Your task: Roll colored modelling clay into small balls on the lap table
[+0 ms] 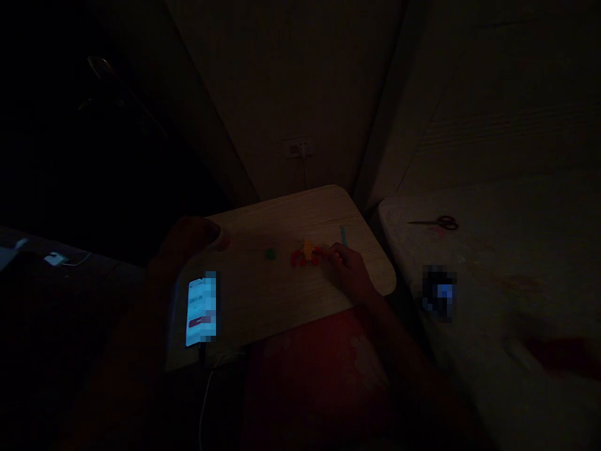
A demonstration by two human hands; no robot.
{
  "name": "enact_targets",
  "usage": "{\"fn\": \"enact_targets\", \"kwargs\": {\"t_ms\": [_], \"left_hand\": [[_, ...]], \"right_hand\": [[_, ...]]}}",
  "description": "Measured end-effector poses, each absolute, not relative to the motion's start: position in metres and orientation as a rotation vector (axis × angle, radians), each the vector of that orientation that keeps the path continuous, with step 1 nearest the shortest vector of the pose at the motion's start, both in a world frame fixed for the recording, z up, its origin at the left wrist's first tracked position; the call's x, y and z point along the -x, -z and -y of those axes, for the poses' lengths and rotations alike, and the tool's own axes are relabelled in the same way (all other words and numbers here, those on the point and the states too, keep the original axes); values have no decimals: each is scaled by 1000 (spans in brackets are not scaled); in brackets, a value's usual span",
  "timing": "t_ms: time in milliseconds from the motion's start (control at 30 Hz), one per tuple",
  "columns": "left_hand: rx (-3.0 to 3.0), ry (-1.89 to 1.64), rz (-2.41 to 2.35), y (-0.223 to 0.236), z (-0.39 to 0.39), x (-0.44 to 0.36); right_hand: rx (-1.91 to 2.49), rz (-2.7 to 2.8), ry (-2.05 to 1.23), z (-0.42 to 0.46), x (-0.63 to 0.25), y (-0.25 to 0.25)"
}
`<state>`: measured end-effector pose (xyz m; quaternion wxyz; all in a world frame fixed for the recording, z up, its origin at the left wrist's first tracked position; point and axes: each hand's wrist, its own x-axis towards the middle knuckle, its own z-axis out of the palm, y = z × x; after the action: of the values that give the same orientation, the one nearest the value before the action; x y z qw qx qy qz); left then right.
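Observation:
The scene is very dark. On a small wooden table (253,300) lies a figure (307,250) with an orange-yellow body and several red limbs, apparently modelling clay. My right hand (350,269) rests just right of it, fingers closed in a pinch at the end of a red limb. Left of the figure is a small green lump (271,254). Beyond my right hand lies a thin blue strip (343,235). At the table's left edge my left hand (192,237) is curled around a small round tub (220,238); its fingers are mostly in shadow.
A lit phone (201,310) lies at the table's front left, a white cable (205,398) hanging below it. Scissors (436,222) lie on a pale surface to the right. A wall socket (298,148) holds a plug behind the table. Red fabric (314,369) shows in front.

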<state>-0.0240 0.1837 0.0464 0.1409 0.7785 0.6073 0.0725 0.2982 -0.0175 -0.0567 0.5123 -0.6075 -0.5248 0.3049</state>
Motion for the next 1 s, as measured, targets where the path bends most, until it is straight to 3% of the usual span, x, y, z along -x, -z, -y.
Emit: {"fn": "enact_targets", "kwargs": {"t_ms": [133, 333, 433, 633, 1000], "left_hand": [[-2246, 49, -1835, -60, -186, 28], [-2348, -219, -1917, -63, -183, 42], [-2362, -187, -1857, -56, -176, 45], [-2334, -524, -1839, -49, -172, 55], [-2330, -665, -1787, -38, -170, 57]], "right_hand": [[1463, 1262, -746, 17, -300, 55], [1453, 1271, -740, 17, -300, 53], [1458, 1251, -763, 19, -300, 55], [1461, 1234, -788, 21, -301, 60], [1468, 1250, -776, 19, -298, 57]]}}
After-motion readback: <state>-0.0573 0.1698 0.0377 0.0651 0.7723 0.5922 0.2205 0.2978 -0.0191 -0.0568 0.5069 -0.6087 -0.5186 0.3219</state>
